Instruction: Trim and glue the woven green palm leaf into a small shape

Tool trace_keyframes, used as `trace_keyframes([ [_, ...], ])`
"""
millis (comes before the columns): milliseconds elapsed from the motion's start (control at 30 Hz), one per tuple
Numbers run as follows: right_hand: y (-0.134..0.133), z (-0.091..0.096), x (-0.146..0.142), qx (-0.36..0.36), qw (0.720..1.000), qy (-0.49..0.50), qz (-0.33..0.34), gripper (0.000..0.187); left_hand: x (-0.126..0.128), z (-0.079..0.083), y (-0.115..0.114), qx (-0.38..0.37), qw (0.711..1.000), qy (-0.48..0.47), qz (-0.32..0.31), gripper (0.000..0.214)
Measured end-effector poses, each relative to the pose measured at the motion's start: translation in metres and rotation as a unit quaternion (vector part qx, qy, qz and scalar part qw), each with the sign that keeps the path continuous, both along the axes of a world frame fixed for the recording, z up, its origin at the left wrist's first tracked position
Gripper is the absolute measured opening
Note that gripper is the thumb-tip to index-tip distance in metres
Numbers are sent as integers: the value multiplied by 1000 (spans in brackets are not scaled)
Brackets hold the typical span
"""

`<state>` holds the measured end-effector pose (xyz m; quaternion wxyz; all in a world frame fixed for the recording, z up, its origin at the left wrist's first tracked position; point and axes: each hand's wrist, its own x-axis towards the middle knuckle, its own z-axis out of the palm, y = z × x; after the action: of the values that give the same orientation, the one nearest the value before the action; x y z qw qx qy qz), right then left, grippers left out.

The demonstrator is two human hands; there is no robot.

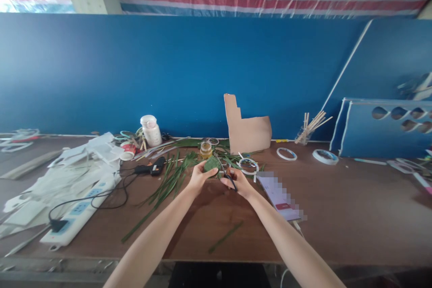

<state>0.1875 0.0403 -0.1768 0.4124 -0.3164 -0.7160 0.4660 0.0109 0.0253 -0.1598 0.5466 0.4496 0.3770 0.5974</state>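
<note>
My left hand (200, 177) pinches a small green woven piece (211, 164), thumb across its front. Its exact make is too small to tell. In my right hand (240, 182) is a pair of scissors (231, 180) with dark handles, the blades pointing up and left beside the green piece. Whether the blades touch it I cannot tell. Long green leaf strips (168, 180) lie spread to the left of my hands, and one loose strip (225, 236) lies nearer the front edge. Just behind the green piece stands a small jar with amber contents (205, 149).
Left are a glue gun (151, 167), a power strip (81, 209) with black cable, white sheets (84, 162) and a white bottle (151, 130). Right are a phone (278, 195), tape rolls (325, 156) and sticks (313, 126). Cut cardboard (251, 132) leans on the blue wall (189, 72).
</note>
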Motion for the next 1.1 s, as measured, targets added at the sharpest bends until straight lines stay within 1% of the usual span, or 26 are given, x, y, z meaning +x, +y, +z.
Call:
trace_keyframes([
  [267,0,-4,-1,11,1000,-10,-14,40,-1,-2,2,3,1000,2,6,37],
  [433,1,-7,-2,-4,1000,18,-13,36,-2,0,2,-14,1000,-4,-3,38],
  [633,1,-2,1,-23,999,26,3,31,-1,5,-2,-24,999,-14,-25,30],
  [800,-2,3,2,-22,1000,5,10,30,-1,7,-4,-25,999,-7,-35,33],
  [1000,-1,3,2,-29,999,14,20,30,-3,5,-3,-20,998,17,-49,34],
  [1100,-1,3,3,-20,1000,5,22,29,-5,4,-2,-24,998,27,-56,35],
])
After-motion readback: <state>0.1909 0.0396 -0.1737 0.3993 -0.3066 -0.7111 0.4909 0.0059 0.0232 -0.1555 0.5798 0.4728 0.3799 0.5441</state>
